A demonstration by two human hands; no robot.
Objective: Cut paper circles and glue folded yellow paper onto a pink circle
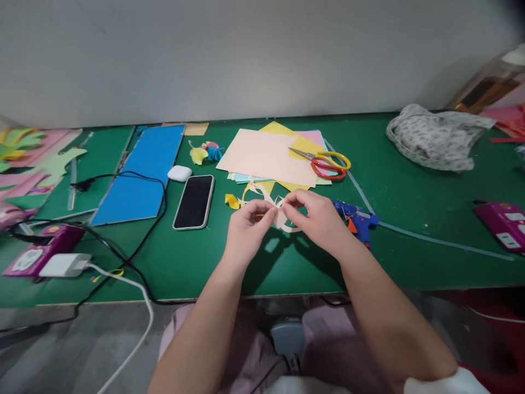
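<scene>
My left hand (253,220) and my right hand (310,217) meet over the front middle of the table. Both pinch a small cream paper piece (280,220) between thumbs and fingertips. Thin pale paper strips (257,189) curl behind and below the fingers; whether they join the piece I cannot tell. Just left of my fingers lies a small yellow curled paper piece (232,201). Beyond the hands is a stack of coloured paper (262,154), with scissors (324,162) resting on its right side. A blue hot glue gun (357,220) lies partly hidden behind my right forearm.
Left of my hands are a phone (194,202), a white earbud case (179,173), paper flowers (205,153) and a blue board (141,172). Black cables and a white charger (65,265) run over the front left edge. A patterned cloth bag (435,138) sits back right.
</scene>
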